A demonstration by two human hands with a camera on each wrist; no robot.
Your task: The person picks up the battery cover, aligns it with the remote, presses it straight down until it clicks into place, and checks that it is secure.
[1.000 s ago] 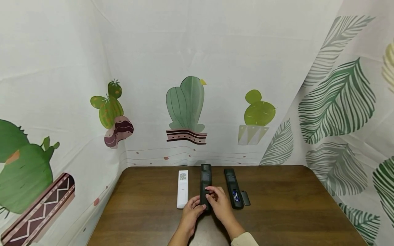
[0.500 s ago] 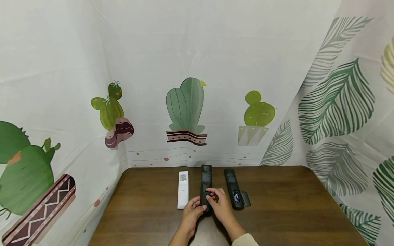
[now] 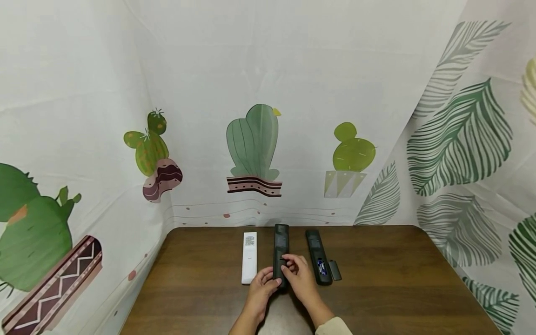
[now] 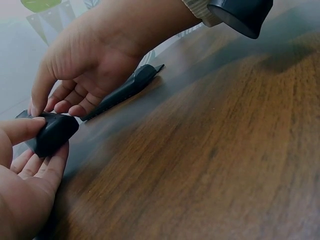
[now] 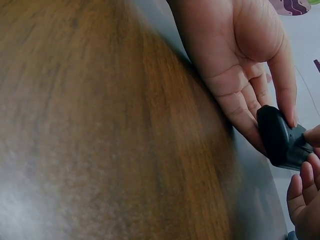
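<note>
A black remote control is held back side up over the middle of the table. My left hand grips its near end, thumb on top and fingers underneath, as the left wrist view also shows. My right hand has curled fingers, with thumb and index fingertip pinching at the remote's back; what lies under them is hidden. Just right of it lies a second black remote with its battery compartment open and blue batteries showing. Its loose battery cover lies against its right side.
A white remote control with a printed label lies left of the hands. The brown wooden table ends at a white cloth backdrop printed with cacti and leaves.
Both hands keep nearly the same hold on the black remote. Only slight shifts of the whole view show; the other remotes and the loose cover stay put.
</note>
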